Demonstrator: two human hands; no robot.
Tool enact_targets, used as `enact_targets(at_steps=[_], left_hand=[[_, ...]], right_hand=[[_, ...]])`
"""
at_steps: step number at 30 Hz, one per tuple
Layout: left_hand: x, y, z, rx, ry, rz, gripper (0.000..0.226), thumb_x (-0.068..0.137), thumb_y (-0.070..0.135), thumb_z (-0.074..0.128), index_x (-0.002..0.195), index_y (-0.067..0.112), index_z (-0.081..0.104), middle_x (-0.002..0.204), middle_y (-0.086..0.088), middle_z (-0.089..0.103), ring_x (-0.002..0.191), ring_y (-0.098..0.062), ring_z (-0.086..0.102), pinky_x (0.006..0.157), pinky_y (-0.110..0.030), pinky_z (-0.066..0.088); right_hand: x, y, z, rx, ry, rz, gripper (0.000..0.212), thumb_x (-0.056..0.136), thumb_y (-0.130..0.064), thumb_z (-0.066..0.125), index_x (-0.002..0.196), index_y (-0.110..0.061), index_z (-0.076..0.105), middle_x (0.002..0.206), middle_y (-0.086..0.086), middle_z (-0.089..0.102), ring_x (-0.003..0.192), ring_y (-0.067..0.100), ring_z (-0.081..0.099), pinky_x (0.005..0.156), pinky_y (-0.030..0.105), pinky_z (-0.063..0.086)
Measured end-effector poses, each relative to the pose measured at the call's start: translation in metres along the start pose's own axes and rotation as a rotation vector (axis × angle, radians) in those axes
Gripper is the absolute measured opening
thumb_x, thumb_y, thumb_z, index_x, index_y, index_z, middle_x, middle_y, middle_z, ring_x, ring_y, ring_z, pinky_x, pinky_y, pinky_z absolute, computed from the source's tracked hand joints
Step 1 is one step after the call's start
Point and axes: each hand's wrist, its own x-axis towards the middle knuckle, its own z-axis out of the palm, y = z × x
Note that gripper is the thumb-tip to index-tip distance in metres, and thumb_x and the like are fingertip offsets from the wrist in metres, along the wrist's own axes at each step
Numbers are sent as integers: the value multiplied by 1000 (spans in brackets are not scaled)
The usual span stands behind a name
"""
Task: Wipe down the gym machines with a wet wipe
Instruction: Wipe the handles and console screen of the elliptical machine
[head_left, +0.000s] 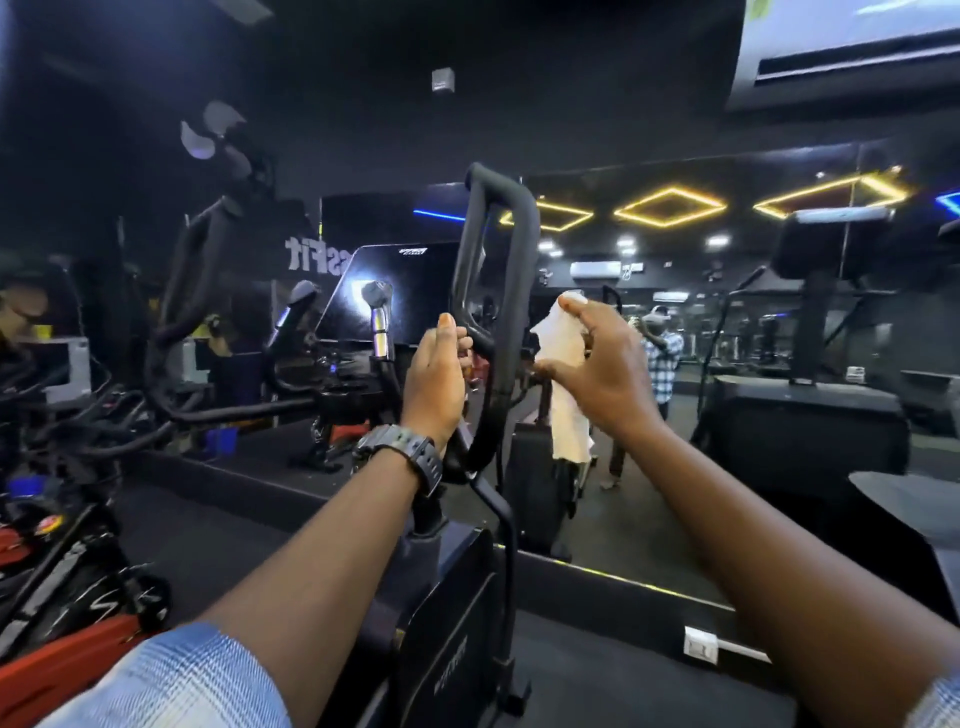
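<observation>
Both forearms out front at the elliptical

Left hand grips the black handlebar; right hand pinches a white wet wipe just beside it.

White wet wipe beside the machine's black handle loop

The crumpled wipe hangs unfolded just right of the upright, padded loop, which rises from the dark machine body near the centre.

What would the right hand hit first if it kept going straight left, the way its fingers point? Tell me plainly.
The right hand, holding the white wipe, would most likely meet the black looped handle of the machine first. The wipe would probably touch before the fingers. Depth is uncertain from one view.
</observation>
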Motion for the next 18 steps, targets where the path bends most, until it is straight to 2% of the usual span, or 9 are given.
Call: enact_targets(at_steps=[3, 6, 8, 10, 11, 13, 15, 18], left_hand=[[55, -28, 0, 14, -52, 10, 36, 100, 53, 30, 96, 31, 59, 110, 2, 66, 100, -17, 61, 100, -48, 46], [103, -48, 5, 54, -67, 47, 41, 92, 58, 32, 93, 30, 62, 105, 6, 67, 102, -19, 62, 100, -47, 45], [120, -59, 10, 86, -91, 110, 43, 93, 53, 33, 98, 25, 65, 102, 4, 68, 103, -20, 62, 97, -38, 45], [133, -70, 14, 159, -142, 195, 36, 102, 35, 37, 107, 14, 65, 100, -2, 67, 100, -21, 60, 88, -31, 42], [139, -75, 17, 189, -154, 251, 32, 103, 29, 38, 109, 11, 64, 101, -3, 67, 99, -20, 60, 86, -30, 42], [149, -82, 20, 243, -163, 383, 32, 99, 25, 39, 112, 11, 64, 104, -2, 68, 98, -15, 60, 88, -27, 44], [162, -88, 25, 324, -180, 502, 32, 95, 21, 40, 116, 11, 62, 110, -1, 67, 101, -11, 59, 90, -22, 44], [184, -90, 31, 378, -176, 601, 34, 94, 10, 44, 124, 8, 58, 123, -6, 61, 118, -16, 55, 104, -27, 40]], right_hand=[[33, 15, 40, -138, -19, -73, 78, 74, -12, 82, 142, -12, 45, 138, 1, 52, 129, 13, 45, 105, 12, 25], [66, 30, 73, -211, -20, -122, 71, 82, -7, 73, 145, -13, 42, 143, 1, 49, 132, 14, 44, 106, 13, 24], [82, 38, 88, -255, -8, -157, 63, 86, -3, 65, 144, -13, 43, 143, 3, 50, 128, 18, 49, 107, 19, 33], [90, 48, 103, -354, -21, -253, 53, 90, -2, 60, 141, -9, 47, 140, 6, 52, 123, 26, 55, 104, 35, 45], [91, 55, 109, -449, -55, -341, 47, 92, -5, 59, 138, -7, 50, 139, 9, 53, 124, 29, 54, 104, 43, 46], [84, 72, 119, -612, -198, -453, 44, 101, -23, 46, 142, -8, 46, 148, 7, 44, 142, 27, 34, 115, 48, 31], [81, 88, 123, -642, -280, -443, 53, 104, -40, 28, 149, -15, 35, 157, -1, 30, 149, 18, 11, 122, 41, 13], [98, 95, 120, -717, -282, -515, 58, 102, -48, 20, 149, -18, 35, 156, 0, 32, 148, 15, 13, 122, 38, 5]])
